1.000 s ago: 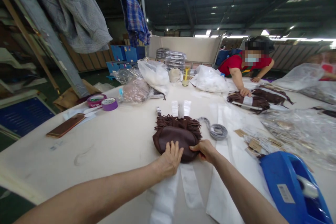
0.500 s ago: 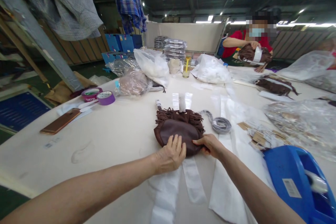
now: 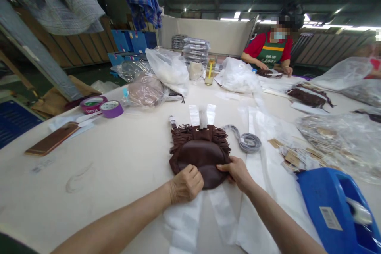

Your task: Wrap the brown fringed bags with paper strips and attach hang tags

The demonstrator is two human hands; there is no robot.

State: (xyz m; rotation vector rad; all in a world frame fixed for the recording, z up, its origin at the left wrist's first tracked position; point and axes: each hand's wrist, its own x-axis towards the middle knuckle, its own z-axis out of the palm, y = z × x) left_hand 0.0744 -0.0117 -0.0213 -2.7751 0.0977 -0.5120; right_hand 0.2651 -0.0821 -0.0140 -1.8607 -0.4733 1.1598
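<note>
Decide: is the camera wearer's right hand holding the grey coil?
No, the right hand grips the edge of the brown bag, while the grey coil lies beyond that hand.

left fingers point(image 3: 195, 178): tips hidden | right fingers point(image 3: 224, 167): partly under brown bag point(image 3: 205, 155) | blue container point(image 3: 316, 190): cut by bottom edge

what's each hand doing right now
Left hand: closed, fingers curled at the brown bag; whether gripping cannot be told.
Right hand: closed, holding the brown bag's right edge.

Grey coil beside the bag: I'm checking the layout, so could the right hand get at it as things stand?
Probably yes: the grey coil lies uncovered just beyond the right hand, nothing standing between, though that hand grips the brown bag.
</note>
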